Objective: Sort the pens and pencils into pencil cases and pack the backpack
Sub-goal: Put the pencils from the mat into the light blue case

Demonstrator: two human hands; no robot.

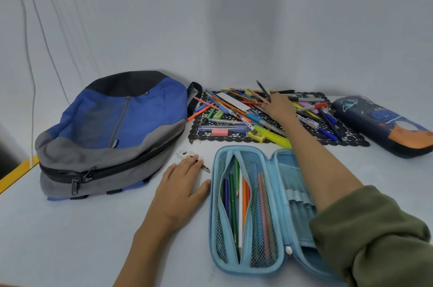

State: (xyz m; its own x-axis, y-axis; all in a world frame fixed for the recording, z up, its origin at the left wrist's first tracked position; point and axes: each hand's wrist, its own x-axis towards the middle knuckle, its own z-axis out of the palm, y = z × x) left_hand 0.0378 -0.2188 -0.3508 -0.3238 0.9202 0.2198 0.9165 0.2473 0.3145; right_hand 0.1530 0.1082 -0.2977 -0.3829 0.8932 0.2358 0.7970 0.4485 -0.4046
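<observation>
A light blue pencil case (pixel 214 216) lies open in front of me, with several coloured pencils (pixel 236 197) in its mesh pocket. Behind it, a heap of pens and pencils (pixel 234 108) covers a black lace mat (pixel 351 137). My right hand (pixel 277 105) reaches into the heap and pinches a dark blue pencil (pixel 263 90) that tilts upward. My left hand (pixel 180 187) rests flat on the table beside the open case. A blue and grey backpack (pixel 112 132) lies zipped at the left. A dark space-print pencil case (pixel 384 125) lies shut at the right.
A pink eraser (pixel 219 132), yellow highlighters (pixel 271 137) and a white ruler (pixel 232 100) lie in the heap. A small paper tag (pixel 187 154) sits under my left fingertips. A yellow strip (pixel 18 173) marks the table's left edge. A white backdrop stands behind.
</observation>
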